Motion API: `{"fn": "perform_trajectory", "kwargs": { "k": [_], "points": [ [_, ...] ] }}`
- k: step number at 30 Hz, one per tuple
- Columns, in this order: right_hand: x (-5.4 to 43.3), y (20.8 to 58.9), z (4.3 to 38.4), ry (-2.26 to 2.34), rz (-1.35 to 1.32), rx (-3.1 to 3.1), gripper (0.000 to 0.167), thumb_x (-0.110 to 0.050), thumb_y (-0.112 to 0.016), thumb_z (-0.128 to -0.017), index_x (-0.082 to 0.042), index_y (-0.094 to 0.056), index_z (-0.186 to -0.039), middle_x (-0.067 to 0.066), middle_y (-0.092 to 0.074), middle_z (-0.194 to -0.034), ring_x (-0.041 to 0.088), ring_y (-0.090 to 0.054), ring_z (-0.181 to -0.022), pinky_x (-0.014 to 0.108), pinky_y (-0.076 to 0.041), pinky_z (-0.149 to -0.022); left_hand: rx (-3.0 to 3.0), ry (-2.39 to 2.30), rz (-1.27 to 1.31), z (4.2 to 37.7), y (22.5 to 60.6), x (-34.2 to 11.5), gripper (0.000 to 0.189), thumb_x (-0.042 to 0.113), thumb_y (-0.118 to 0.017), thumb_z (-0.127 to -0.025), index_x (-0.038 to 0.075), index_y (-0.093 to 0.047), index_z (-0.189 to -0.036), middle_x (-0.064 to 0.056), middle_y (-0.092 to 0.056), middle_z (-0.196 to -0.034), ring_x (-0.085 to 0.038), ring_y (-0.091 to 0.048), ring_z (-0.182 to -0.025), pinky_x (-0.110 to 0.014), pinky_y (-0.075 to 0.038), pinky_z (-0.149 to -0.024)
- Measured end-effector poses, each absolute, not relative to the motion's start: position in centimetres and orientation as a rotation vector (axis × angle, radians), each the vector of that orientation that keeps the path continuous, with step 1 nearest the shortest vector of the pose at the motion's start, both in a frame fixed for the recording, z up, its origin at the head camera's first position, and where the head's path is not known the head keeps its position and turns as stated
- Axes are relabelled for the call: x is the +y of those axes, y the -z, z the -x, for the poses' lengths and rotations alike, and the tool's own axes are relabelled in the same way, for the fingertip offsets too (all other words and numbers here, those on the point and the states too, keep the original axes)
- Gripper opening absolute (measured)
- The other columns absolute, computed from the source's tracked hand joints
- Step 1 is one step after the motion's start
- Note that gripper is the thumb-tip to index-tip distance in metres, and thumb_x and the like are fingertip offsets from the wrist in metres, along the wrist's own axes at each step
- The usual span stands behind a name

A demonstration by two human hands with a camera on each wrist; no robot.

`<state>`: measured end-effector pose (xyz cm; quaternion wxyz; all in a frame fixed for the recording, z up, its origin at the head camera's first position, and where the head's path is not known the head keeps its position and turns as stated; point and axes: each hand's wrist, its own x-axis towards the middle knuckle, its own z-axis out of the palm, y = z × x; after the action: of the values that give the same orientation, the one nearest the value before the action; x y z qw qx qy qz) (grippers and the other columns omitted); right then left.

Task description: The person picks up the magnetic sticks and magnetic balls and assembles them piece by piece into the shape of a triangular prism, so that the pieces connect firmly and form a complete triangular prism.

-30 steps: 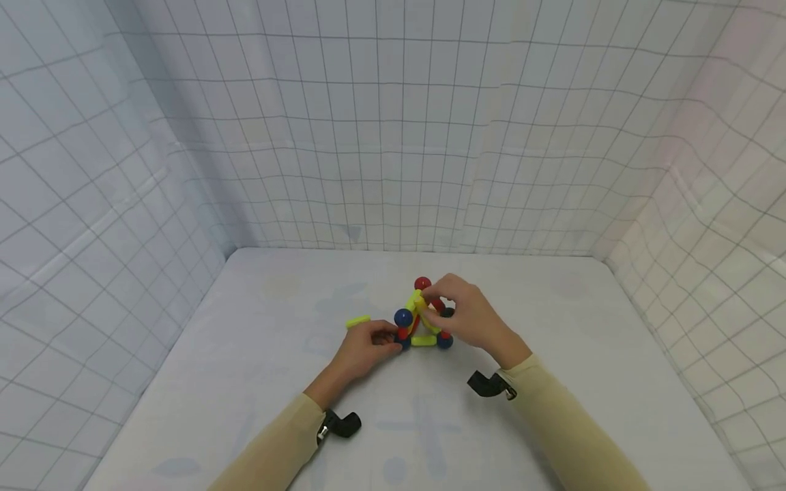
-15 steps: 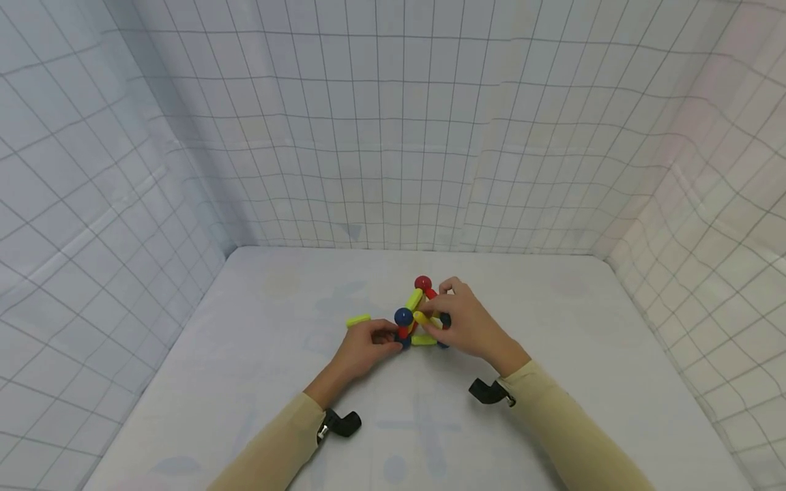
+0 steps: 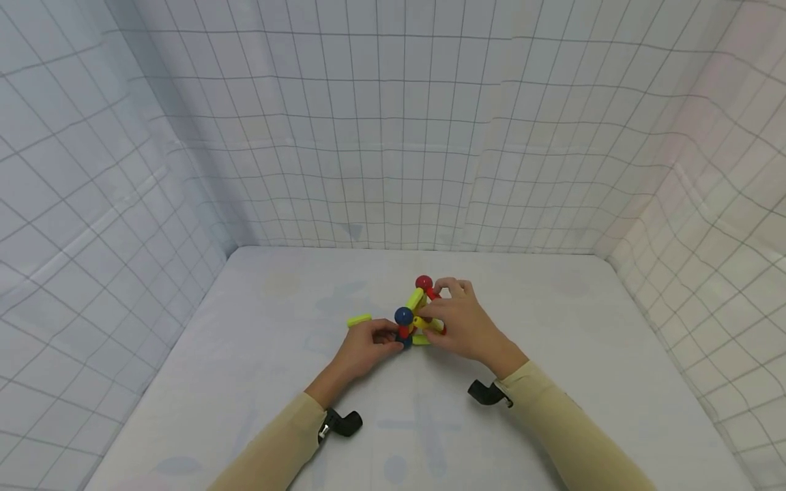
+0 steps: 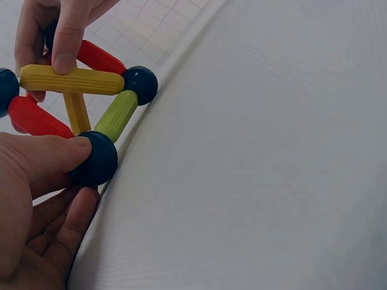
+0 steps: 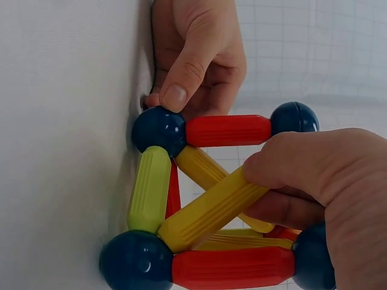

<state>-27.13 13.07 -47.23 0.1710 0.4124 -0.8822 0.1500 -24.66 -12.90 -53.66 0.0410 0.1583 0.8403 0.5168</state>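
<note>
A structure of magnetic sticks and balls stands on the table, with a red ball (image 3: 424,282) at its far top and a dark blue ball (image 3: 404,316) at its near left. My left hand (image 3: 364,348) holds a lower dark blue ball (image 4: 97,160) between thumb and fingers. With my right hand (image 3: 460,326) I pinch a yellow stick (image 5: 211,211). One end of it meets the lower right blue ball (image 5: 136,263); its other end lies close to the upper left blue ball (image 4: 5,90). A light green stick (image 4: 117,116) joins the two lower balls.
A loose yellow-green stick (image 3: 359,320) lies on the white table (image 3: 282,382), just beyond my left hand. Grid-patterned white curtains (image 3: 393,136) hang behind and at both sides. Each wrist wears a small black camera.
My right hand has come down and slightly nearer with the yellow stick, whose left end now sits beside the upper blue ball. The left hand keeps its place.
</note>
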Motion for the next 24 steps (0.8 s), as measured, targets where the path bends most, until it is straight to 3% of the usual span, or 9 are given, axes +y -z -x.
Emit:
{"fn": "perform_trajectory", "kwargs": {
  "k": [11, 16, 19, 24],
  "points": [
    [13.3, 47.4, 27.0, -0.458, -1.192, -2.431, 0.022, -0.024, -0.090, -0.087, -0.022, -0.083, -0.108, -0.010, -0.077, -0.097, 0.030, -0.049, -0.127, 0.058, -0.037, -0.101, 2.580, -1.573, -0.473, 24.7, 53.7, -12.6, 0.025, 0.011, -0.086, -0.094, 0.006, -0.080, -0.118, 0.002, -0.075, -0.099, -0.014, -0.069, -0.088, -0.029, -0.059, -0.082],
    [13.8, 47.4, 27.1, -0.696, -1.189, -2.376, 0.026, -0.024, -0.088, -0.090, -0.017, -0.080, -0.114, -0.003, -0.078, -0.110, 0.030, -0.051, -0.127, 0.058, -0.040, -0.104, 2.596, -1.569, -0.479, 24.7, 53.8, -12.6, 0.027, 0.011, -0.087, -0.093, 0.005, -0.080, -0.118, 0.001, -0.075, -0.099, -0.014, -0.069, -0.087, -0.030, -0.060, -0.080],
    [14.5, 47.2, 26.9, -0.919, -1.109, -2.330, 0.031, -0.023, -0.082, -0.094, -0.013, -0.077, -0.123, 0.000, -0.075, -0.119, 0.027, -0.054, -0.125, 0.054, -0.046, -0.104, 2.597, -1.565, -0.474, 24.7, 53.6, -12.5, 0.028, 0.011, -0.087, -0.093, 0.005, -0.080, -0.119, 0.000, -0.075, -0.099, -0.014, -0.069, -0.087, -0.031, -0.060, -0.080],
    [16.2, 47.6, 26.6, -1.175, -0.916, -2.228, 0.031, -0.016, -0.061, -0.105, -0.009, -0.072, -0.133, 0.004, -0.072, -0.125, 0.024, -0.063, -0.113, 0.043, -0.054, -0.097, 2.641, -1.488, -0.463, 24.7, 53.0, -12.9, 0.029, 0.010, -0.084, -0.095, 0.007, -0.078, -0.124, 0.003, -0.075, -0.102, -0.012, -0.069, -0.091, -0.034, -0.060, -0.085]
  ]
}}
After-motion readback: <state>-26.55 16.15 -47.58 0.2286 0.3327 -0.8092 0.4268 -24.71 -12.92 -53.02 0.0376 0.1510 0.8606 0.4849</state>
